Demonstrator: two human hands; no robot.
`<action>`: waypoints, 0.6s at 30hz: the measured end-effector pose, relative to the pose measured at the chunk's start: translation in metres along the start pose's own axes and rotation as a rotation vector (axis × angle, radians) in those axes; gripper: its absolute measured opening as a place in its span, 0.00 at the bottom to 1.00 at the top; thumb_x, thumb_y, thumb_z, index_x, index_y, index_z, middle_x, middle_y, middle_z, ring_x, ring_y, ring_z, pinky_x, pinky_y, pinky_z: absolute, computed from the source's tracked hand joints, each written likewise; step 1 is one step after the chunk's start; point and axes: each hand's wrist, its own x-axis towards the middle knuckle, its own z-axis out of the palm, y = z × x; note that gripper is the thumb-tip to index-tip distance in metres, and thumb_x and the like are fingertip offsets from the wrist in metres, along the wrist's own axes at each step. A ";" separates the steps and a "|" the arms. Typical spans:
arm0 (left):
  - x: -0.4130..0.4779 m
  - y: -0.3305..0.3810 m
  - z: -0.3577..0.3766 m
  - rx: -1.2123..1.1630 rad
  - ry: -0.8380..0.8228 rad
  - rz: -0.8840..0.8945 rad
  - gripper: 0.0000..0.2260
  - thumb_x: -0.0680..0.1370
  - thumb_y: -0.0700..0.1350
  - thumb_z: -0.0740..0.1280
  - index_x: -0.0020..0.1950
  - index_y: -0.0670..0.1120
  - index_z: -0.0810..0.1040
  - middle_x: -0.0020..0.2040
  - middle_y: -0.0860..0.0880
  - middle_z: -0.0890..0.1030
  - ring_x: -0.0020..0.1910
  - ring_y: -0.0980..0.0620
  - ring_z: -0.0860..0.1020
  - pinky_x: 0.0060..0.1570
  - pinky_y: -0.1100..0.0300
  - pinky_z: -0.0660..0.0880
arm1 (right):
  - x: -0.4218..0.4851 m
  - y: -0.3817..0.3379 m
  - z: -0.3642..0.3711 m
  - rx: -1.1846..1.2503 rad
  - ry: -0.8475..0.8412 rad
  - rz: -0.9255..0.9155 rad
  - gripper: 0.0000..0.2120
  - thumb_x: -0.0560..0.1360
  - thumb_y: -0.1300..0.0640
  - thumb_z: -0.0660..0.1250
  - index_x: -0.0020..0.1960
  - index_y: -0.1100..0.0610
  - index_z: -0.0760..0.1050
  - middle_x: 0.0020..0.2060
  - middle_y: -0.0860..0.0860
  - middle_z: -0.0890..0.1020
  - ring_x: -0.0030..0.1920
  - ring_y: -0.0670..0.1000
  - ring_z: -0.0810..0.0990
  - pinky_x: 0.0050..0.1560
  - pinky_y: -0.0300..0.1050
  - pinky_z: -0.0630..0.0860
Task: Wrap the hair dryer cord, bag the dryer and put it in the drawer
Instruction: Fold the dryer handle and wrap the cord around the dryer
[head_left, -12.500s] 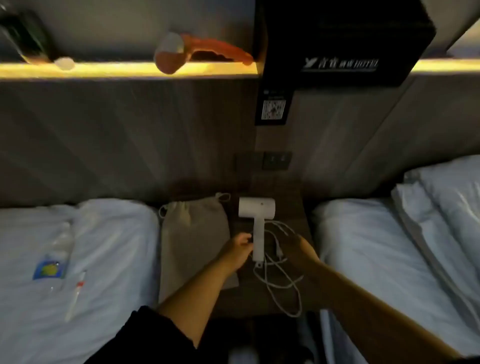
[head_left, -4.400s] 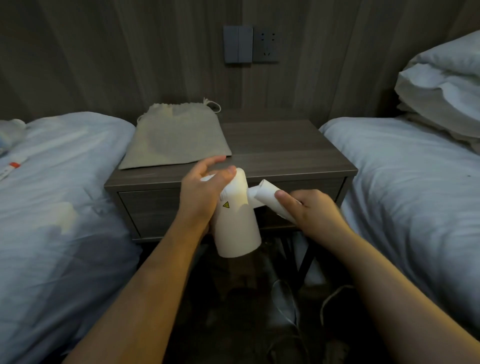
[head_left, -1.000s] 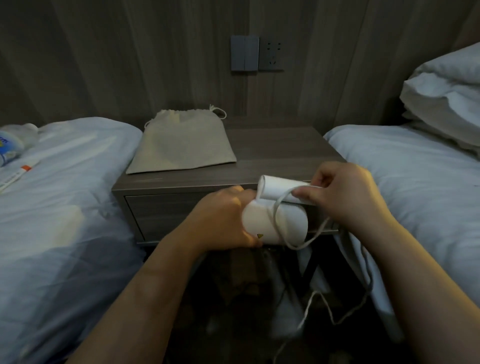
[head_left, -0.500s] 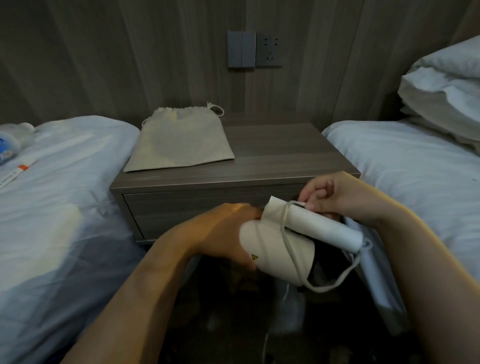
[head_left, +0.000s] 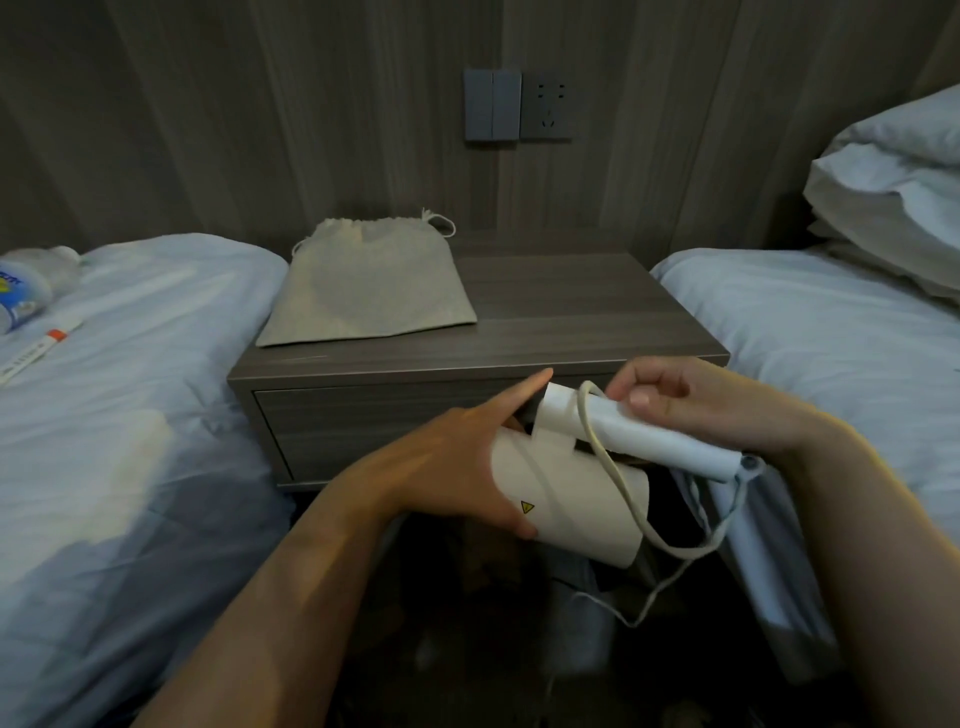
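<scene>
Person stands between two beds, hands held low in front of the nightstand (head_left: 571, 332). Left hand (head_left: 457, 467) grips the barrel of the white hair dryer (head_left: 571, 499), thumb under it near a small yellow warning mark, index finger stretched straight out toward the folded handle. Right hand (head_left: 691, 400) is closed around the handle's upper part, fingers curled and pinching the cord (head_left: 608, 457) against it. Cord crosses over the handle and down across the barrel in one loop, swings out below the handle's end, then trails toward the dark floor; where it ends cannot be made out. Dryer is in mid-air, just in front of the drawer (head_left: 374, 421), which is closed. Beige drawstring bag (head_left: 369, 286) lies flat on the left half of the nightstand top, mouth toward the wall, apart from both hands. Wall switch and socket (head_left: 517, 106) above. Left bed (head_left: 130, 389) carries a plastic bottle (head_left: 26, 286) and a thin white stick-like item (head_left: 39, 348) with an orange band. Right bed (head_left: 831, 322) has stacked pillows (head_left: 893, 192) at its far end.
</scene>
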 end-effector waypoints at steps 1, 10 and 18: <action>0.000 0.000 0.000 -0.007 -0.007 0.002 0.54 0.62 0.51 0.79 0.71 0.70 0.41 0.61 0.59 0.72 0.58 0.59 0.73 0.58 0.61 0.71 | -0.001 -0.001 0.000 -0.016 -0.034 0.007 0.07 0.72 0.50 0.68 0.47 0.52 0.78 0.37 0.49 0.83 0.37 0.43 0.77 0.41 0.37 0.72; 0.006 0.010 0.034 0.059 0.083 0.108 0.59 0.62 0.53 0.78 0.62 0.75 0.27 0.71 0.54 0.64 0.65 0.56 0.68 0.64 0.59 0.67 | -0.007 -0.002 -0.001 -0.069 0.031 0.042 0.06 0.71 0.56 0.72 0.48 0.50 0.84 0.33 0.44 0.86 0.32 0.37 0.80 0.36 0.31 0.74; 0.008 -0.001 0.048 0.240 0.105 0.183 0.61 0.61 0.57 0.78 0.62 0.71 0.24 0.77 0.52 0.54 0.72 0.52 0.62 0.70 0.55 0.63 | -0.003 0.000 0.005 -0.103 -0.027 0.062 0.06 0.73 0.54 0.69 0.49 0.49 0.84 0.32 0.41 0.85 0.33 0.37 0.81 0.37 0.30 0.73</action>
